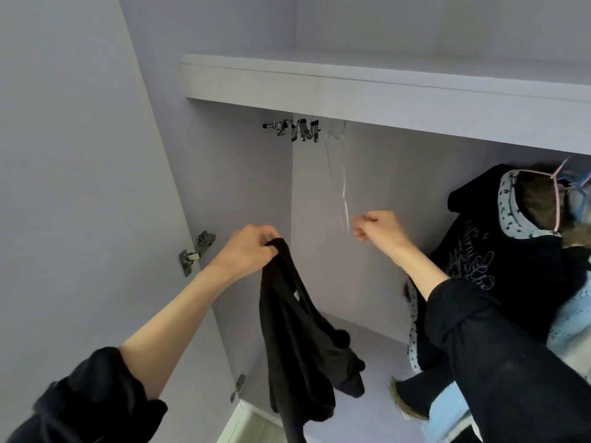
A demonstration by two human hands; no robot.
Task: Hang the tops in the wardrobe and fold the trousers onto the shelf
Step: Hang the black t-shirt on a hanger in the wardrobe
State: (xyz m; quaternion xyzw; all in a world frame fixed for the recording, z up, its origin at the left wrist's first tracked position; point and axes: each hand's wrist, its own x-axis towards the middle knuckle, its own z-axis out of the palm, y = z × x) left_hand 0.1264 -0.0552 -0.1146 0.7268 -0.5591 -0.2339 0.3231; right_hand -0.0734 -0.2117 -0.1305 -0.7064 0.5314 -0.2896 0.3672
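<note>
Tops are partly dealt with: a dark printed top (499, 251) and other garments already hang on coloured hangers (558, 193) at the right edge of the frame, inside the wardrobe (243, 174); one black top (297, 330) is not yet hung and dangles at lower centre, its upper edge bunched in the left hand (249, 251), whose fingers (271, 247) curl round the fabric. The right hand (377, 228), at centre frame, pinches the lower end of a clear hanger (339, 183) with curled fingers; the hanger hangs from under the shelf (351, 87), apart from the black top. Judged remaining: fit the top on the clear hanger and set it in place; no trousers are visible, and the shelf top is largely out of sight, so folding progress cannot be told.

Surroundings: a cluster of metal clips (297, 127) hangs at upper centre under the shelf; a door hinge (195, 251) sits at left on the open door (64, 187). The hung garments crowd the right side; the centre space behind the hanger is open.
</note>
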